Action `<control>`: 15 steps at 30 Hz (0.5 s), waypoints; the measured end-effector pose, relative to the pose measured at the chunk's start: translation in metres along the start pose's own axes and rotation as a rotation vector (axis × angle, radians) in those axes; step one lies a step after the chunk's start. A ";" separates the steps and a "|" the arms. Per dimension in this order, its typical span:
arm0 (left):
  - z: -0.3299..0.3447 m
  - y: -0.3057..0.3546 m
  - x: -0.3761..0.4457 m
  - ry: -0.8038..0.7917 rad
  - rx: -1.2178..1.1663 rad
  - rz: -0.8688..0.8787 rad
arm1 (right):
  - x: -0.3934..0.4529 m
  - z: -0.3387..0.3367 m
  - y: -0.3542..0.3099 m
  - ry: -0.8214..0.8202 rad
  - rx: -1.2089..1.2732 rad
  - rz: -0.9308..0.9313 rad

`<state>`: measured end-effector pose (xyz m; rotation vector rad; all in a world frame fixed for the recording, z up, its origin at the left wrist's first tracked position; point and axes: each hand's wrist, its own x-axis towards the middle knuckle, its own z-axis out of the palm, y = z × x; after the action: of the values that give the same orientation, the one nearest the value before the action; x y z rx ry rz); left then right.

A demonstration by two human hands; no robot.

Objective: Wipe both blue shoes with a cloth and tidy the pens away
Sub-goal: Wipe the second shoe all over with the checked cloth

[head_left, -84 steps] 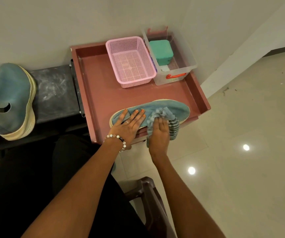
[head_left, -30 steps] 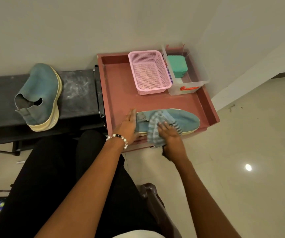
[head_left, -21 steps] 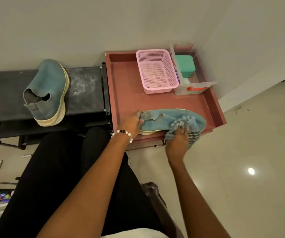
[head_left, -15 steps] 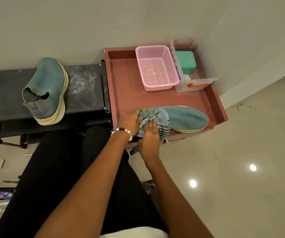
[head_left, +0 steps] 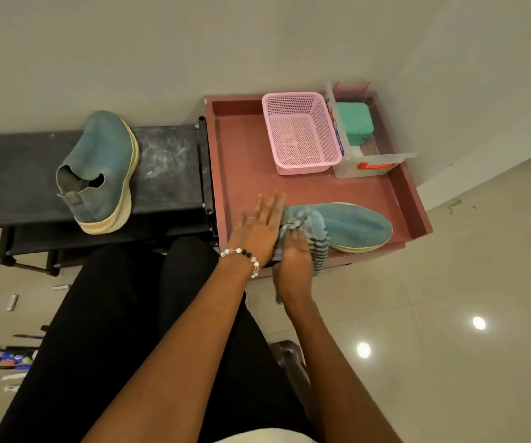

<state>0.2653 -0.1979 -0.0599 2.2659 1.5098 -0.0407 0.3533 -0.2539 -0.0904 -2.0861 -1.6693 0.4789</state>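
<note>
One blue shoe [head_left: 358, 226] lies on its side at the front of the red tray [head_left: 245, 161]. My right hand [head_left: 293, 255] holds a striped blue cloth [head_left: 313, 233] against the shoe's heel end. My left hand [head_left: 259, 227] rests flat beside the heel with straight fingers. The other blue shoe [head_left: 102, 167] stands on the black bench [head_left: 168, 167] to the left. Several pens [head_left: 0, 358] lie scattered on the floor at the lower left.
A pink basket [head_left: 301, 132] and a clear box [head_left: 374, 155] with a green case [head_left: 353, 123] stand at the tray's back. The wall is close behind. A brown chair edge [head_left: 289, 359] shows between my arms. Tiled floor spreads to the right.
My right hand swept the cloth along the shoe to its toe and back to the heel. My left hand let go of the heel and now lies flat with fingers straight.
</note>
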 end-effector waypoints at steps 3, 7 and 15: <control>0.001 0.002 -0.006 0.006 0.097 0.048 | -0.007 -0.003 0.022 -0.053 -0.096 -0.250; 0.009 -0.003 -0.006 0.021 0.266 0.017 | 0.001 -0.030 0.060 -0.098 -0.233 -0.305; 0.013 -0.007 0.012 -0.071 0.251 -0.053 | 0.002 -0.034 0.059 -0.006 -0.226 -0.228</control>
<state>0.2666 -0.1896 -0.0768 2.3859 1.6048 -0.3399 0.4196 -0.2666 -0.0927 -2.0091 -2.0157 0.2337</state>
